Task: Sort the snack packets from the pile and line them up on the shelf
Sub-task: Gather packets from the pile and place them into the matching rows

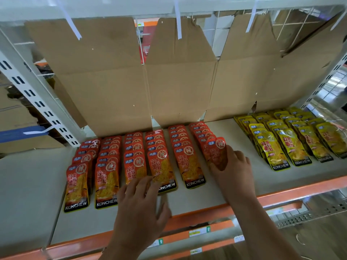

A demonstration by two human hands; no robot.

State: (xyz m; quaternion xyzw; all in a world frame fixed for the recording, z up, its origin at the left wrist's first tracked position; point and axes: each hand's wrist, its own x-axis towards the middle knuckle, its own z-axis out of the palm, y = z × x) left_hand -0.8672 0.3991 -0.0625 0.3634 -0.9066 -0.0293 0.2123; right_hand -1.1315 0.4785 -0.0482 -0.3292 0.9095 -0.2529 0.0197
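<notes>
Several rows of red snack packets (106,177) lie overlapped on the shelf board (206,196), running from the cardboard at the back toward the front edge. My right hand (232,169) grips the front red packet (216,152) of the rightmost red row, thumb on its face. My left hand (139,205) lies with straight fingers on the lower end of the third row's front packet (134,170). Rows of yellow snack packets (293,145) fill the shelf's right part.
Flattened cardboard sheets (180,77) stand against the wire back of the shelf. An orange beam (293,192) edges the shelf front. A white slotted upright (35,98) rises at the left. Bare shelf board lies left of the red rows and between red and yellow.
</notes>
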